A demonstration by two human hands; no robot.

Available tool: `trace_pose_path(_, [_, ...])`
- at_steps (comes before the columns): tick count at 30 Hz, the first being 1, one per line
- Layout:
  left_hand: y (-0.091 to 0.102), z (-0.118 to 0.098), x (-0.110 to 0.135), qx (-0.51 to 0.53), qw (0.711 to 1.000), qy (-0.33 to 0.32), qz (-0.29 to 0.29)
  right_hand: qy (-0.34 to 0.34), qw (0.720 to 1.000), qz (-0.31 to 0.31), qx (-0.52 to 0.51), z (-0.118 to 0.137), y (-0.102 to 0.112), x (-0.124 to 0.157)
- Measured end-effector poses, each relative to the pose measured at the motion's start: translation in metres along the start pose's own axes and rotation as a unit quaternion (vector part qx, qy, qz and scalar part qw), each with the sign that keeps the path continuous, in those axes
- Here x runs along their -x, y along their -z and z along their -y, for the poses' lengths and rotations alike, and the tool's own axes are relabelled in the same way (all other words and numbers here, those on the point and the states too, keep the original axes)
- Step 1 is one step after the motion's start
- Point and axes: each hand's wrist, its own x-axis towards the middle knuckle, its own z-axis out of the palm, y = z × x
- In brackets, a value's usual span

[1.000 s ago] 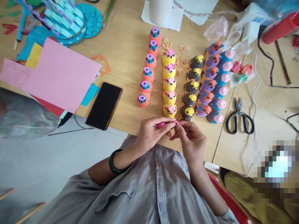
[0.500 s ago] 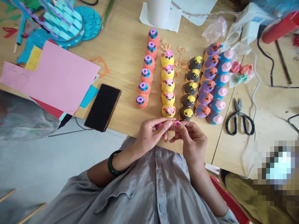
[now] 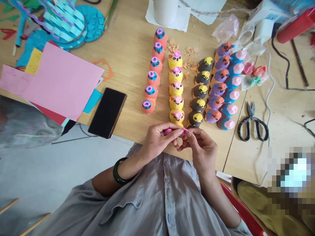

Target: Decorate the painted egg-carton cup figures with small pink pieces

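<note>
My left hand [image 3: 157, 139] and my right hand [image 3: 200, 147] meet at the near edge of the wooden table [image 3: 130, 49], fingers pinched together on a small lump of pink clay [image 3: 168, 131]. A green bangle [image 3: 117, 170] sits on my left wrist. Just beyond my fingers stand rows of painted egg-carton figures: an orange row [image 3: 153, 77], a yellow row [image 3: 176, 87], a black row with yellow tops [image 3: 200, 93], and a purple and blue row [image 3: 225, 88].
A black phone [image 3: 107, 112] lies left of my hands, beside a pink paper sheet [image 3: 56, 82]. Black scissors [image 3: 253, 124] lie to the right. Blue paper craft [image 3: 71, 19], a white cylinder [image 3: 165, 11], plastic bags, a power strip [image 3: 265, 16] and cables fill the far side. Another person sits at lower right.
My fingers keep working the pink clay, with thumb and fingertips shifted slightly. The view has tilted a little; nothing on the table moved.
</note>
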Motion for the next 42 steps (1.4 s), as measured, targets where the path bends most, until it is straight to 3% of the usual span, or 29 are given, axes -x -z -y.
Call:
trace_pose_path(19, [0.0031,0.004,0.0002,-0.009,1.0,0.002,-0.009,-0.035,0.999,0.028,-0.024,-0.0029,0.0042,-0.003])
trace_pose_path(32, [0.0011,0.002,0.0035,-0.084,0.993,-0.066,-0.041,-0.059,0.995,0.065,-0.055,-0.0009,0.0019,0.0001])
trace_pose_path(42, [0.003,0.0028,0.0039,-0.044,0.999,0.002,-0.012,-0.072,0.991,0.049,-0.101,-0.0009,0.0025,-0.0027])
